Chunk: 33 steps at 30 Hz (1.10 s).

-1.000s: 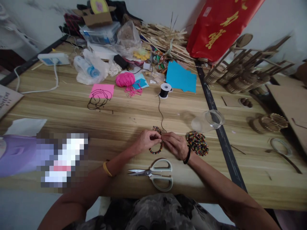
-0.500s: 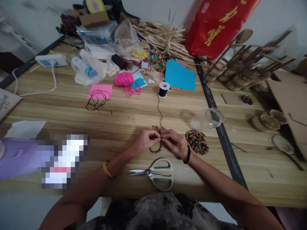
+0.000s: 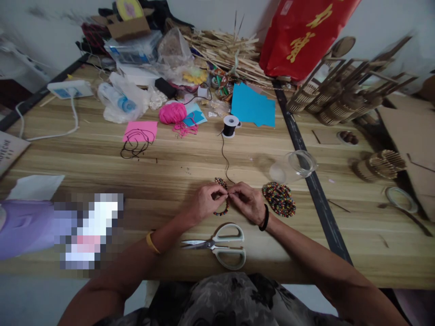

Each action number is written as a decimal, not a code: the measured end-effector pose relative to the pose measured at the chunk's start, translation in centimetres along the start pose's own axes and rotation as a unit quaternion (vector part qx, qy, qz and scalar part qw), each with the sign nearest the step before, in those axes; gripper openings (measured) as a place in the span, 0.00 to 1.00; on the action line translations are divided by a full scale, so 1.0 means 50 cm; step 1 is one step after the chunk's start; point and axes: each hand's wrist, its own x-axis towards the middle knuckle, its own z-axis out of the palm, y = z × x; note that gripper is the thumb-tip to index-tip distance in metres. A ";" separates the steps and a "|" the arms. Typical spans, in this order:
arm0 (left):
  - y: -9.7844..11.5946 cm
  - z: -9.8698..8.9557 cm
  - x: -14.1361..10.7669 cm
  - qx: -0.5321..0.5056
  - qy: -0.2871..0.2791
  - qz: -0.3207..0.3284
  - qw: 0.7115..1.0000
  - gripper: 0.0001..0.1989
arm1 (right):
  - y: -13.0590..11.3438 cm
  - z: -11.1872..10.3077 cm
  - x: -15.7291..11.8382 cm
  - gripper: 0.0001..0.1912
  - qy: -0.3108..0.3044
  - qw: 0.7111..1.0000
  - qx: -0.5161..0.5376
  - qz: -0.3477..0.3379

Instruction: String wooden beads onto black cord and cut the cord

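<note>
Between my hands lies a small string of multicoloured beads (image 3: 221, 212), partly hidden behind my fingers. My left hand (image 3: 210, 199) is closed in a pinch at the black cord, thumb against forefinger. Facing it, my right hand (image 3: 247, 201) pinches the same cord, the fingertips of both hands nearly touching. The black cord (image 3: 224, 156) runs up the table to a white spool (image 3: 230, 127). A heap of strung, many-coloured beads (image 3: 279, 199) rests just right of my right hand. Scissors (image 3: 217, 246) with pale handles lie below my hands, blades pointing left.
A clear jar (image 3: 294, 165) lies on its side at the right. Pink yarn (image 3: 172, 112), a pink paper (image 3: 141, 130) under loose black cord, and blue paper (image 3: 253, 106) sit farther back. A phone-like blurred object (image 3: 93, 231) is at the left; bamboo baskets (image 3: 379, 165) stand at the right.
Both hands keep their pinch at the cord with only slight finger movement. The whole view has shifted a little.
</note>
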 end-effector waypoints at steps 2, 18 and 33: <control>0.000 0.001 -0.002 0.009 0.009 0.007 1.000 0.03 | 0.004 0.000 -0.001 0.08 -0.009 1.000 0.007 0.015; -0.004 -0.007 0.001 0.023 -0.020 0.046 0.998 0.04 | 0.020 0.011 -0.007 0.12 -0.025 0.980 0.153 0.125; -0.003 -0.015 0.003 -0.011 -0.063 0.006 0.998 0.03 | 0.019 0.002 -0.003 0.10 -0.050 0.995 0.063 0.058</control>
